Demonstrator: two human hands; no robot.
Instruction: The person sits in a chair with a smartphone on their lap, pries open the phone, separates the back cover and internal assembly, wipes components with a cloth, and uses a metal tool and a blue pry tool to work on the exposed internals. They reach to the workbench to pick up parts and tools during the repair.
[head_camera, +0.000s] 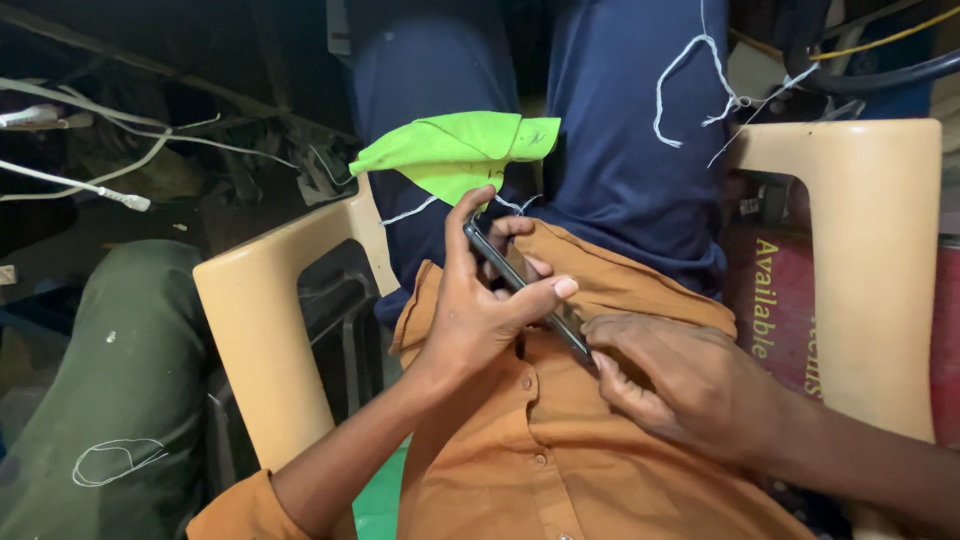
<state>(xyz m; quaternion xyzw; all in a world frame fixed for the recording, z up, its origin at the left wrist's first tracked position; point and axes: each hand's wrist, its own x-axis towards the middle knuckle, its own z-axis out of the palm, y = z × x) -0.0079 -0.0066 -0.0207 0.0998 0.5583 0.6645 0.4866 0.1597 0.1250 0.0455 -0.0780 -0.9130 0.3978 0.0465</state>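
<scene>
Head view, first speaker: how much room do the hands have?

Second: Little. They work low over the lap, boxed in between the two cream plastic armrests (262, 330) of the chair. Beyond the left armrest lies a dark green sack (110, 390), and a maroon panel (780, 300) stands behind the right one.

First: And the left hand (475, 310)?

Second: It comes up from the lower left, wrist bent, fingers curled round a thin dark phone (525, 295). The thumb lies across its edge and the index finger stretches up along its far side. The phone tilts edge-on, just above the orange shirt (540, 450).

First: The right hand (680, 385)?

Second: It lies flat on the shirt, fingers loosely bent, fingertips touching the phone's lower end. It grips nothing that I can see.

First: Textures?

Second: Buttoned woven shirt, smooth glossy phone, dark blue trousers (620, 150) with loose white threads (700, 90), and a folded piece of bright green cloth (450, 155) on the left knee.
</scene>
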